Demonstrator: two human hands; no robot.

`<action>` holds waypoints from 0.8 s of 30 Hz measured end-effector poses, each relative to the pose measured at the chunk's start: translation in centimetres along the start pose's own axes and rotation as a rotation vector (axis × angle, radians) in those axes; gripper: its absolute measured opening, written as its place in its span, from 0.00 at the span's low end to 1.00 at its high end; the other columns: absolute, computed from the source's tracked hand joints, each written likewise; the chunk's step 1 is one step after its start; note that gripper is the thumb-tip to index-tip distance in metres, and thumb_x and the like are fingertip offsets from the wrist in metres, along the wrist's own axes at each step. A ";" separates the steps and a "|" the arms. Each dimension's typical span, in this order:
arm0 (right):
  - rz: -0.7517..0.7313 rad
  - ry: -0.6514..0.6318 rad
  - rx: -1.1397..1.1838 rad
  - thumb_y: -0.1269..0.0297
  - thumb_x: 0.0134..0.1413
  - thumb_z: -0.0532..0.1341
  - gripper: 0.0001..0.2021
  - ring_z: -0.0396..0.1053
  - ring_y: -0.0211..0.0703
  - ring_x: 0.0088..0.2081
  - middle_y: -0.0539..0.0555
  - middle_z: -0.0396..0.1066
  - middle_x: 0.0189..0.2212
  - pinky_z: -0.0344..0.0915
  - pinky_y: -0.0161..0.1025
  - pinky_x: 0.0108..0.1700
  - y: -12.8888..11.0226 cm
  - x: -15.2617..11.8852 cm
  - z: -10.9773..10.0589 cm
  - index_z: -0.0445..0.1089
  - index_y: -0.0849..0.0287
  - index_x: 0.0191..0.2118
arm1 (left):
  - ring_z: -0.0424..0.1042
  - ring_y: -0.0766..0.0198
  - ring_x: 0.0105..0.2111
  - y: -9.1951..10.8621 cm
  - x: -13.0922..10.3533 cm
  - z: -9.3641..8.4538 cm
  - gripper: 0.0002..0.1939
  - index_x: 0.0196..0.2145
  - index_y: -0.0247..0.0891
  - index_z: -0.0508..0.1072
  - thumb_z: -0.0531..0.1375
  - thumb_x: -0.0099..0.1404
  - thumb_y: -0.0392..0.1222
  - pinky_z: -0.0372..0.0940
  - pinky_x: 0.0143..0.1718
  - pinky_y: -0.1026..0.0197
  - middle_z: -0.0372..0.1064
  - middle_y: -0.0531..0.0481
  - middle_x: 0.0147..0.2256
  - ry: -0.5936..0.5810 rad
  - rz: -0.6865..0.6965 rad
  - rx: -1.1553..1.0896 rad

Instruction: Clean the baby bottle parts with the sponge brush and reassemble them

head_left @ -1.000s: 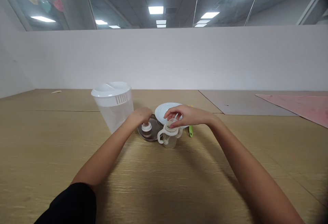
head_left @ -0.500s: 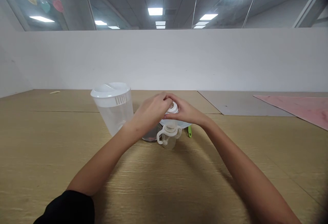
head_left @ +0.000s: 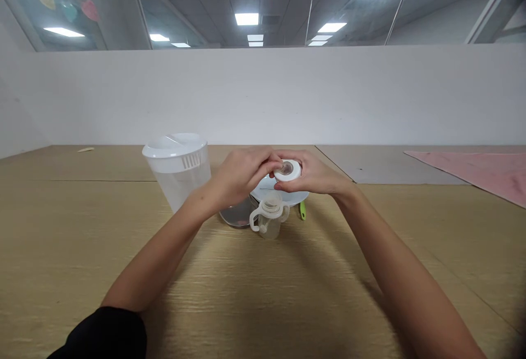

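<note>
A white bottle cap ring (head_left: 295, 175) is tilted toward me, gripped at its edge between the thumb and fingers of my right hand (head_left: 316, 174). In its centre shows a translucent bottle nipple (head_left: 286, 168). The fingertips of my left hand (head_left: 249, 174) are pinched together on this nipple, partly covering it. Below my hands, a clear baby bottle (head_left: 270, 224) with two side handles stands upright and uncapped on the table.
A clear plastic pitcher (head_left: 179, 175) with a white lid stands to the left. Behind the bottle are a round metal pan (head_left: 238, 216), a pale plate (head_left: 298, 198) and a green handle (head_left: 303, 211). A pink cloth (head_left: 489, 175) lies at the far right.
The cap ring has moved slightly right and turned, so its opening and the nipple face me more. My left hand has drawn back a little from over it.
</note>
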State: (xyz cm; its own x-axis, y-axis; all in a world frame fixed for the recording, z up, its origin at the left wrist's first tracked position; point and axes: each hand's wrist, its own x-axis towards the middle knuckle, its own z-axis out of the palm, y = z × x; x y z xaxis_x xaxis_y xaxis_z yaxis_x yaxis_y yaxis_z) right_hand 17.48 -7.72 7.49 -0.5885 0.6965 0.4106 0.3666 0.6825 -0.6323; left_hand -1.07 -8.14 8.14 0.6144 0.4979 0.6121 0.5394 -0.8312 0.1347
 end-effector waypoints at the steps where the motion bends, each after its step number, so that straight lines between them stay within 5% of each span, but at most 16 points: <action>1: 0.015 -0.014 0.004 0.68 0.41 0.60 0.18 0.67 0.43 0.40 0.51 0.70 0.40 0.62 0.37 0.39 -0.2 -0.1 -0.1 0.69 0.56 0.44 | 0.68 0.70 0.30 0.0 0.0 -0.1 0.13 0.35 0.36 0.70 0.48 0.67 0.42 0.59 0.32 0.68 0.72 0.53 0.32 0.004 0.002 -0.022; 5: 0.030 -0.028 -0.029 0.67 0.41 0.61 0.16 0.68 0.44 0.39 0.51 0.71 0.38 0.62 0.38 0.40 0.1 0.0 0.0 0.70 0.57 0.41 | 0.69 0.68 0.29 -0.1 0.0 0.4 0.13 0.36 0.36 0.70 0.47 0.68 0.42 0.59 0.31 0.67 0.72 0.51 0.32 -0.041 0.046 0.106; 10: -0.082 0.213 -0.238 0.70 0.38 0.58 0.20 0.67 0.46 0.45 0.52 0.71 0.43 0.61 0.40 0.47 1.9 0.7 1.1 0.70 0.57 0.43 | 0.68 0.64 0.24 0.5 -0.2 1.7 0.12 0.35 0.31 0.68 0.45 0.64 0.31 0.56 0.22 0.65 0.70 0.46 0.27 -0.051 0.135 0.599; 14: -0.127 0.298 -0.436 0.70 0.40 0.56 0.16 0.68 0.46 0.43 0.52 0.73 0.40 0.61 0.40 0.45 2.7 1.0 1.4 0.71 0.56 0.40 | 0.68 0.65 0.23 1.3 -0.4 2.1 0.14 0.34 0.30 0.69 0.45 0.61 0.25 0.55 0.21 0.66 0.68 0.47 0.24 0.034 0.278 0.762; 18: -0.145 0.299 -0.566 0.69 0.43 0.55 0.11 0.68 0.43 0.35 0.52 0.73 0.33 0.59 0.37 0.37 2.9 1.1 1.1 0.71 0.58 0.34 | 0.68 0.66 0.24 1.0 -0.6 2.2 0.14 0.36 0.29 0.69 0.45 0.61 0.25 0.55 0.21 0.66 0.69 0.47 0.26 0.048 0.346 0.769; 24: -0.108 0.204 -0.437 0.64 0.44 0.57 0.06 0.62 0.38 0.28 0.49 0.66 0.23 0.54 0.33 0.30 2.1 0.7 0.9 0.68 0.60 0.27 | 0.70 0.64 0.31 -0.2 -0.3 1.2 0.11 0.41 0.36 0.67 0.47 0.66 0.36 0.60 0.28 0.65 0.72 0.48 0.33 -0.066 0.174 0.481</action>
State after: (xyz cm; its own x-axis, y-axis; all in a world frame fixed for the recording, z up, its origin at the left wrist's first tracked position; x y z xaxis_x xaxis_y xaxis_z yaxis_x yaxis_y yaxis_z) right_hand 17.15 -5.96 5.82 -0.5025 0.6163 0.6063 0.6054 0.7515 -0.2621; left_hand -0.71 -7.83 6.98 0.7453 0.3900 0.5407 0.6202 -0.7032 -0.3477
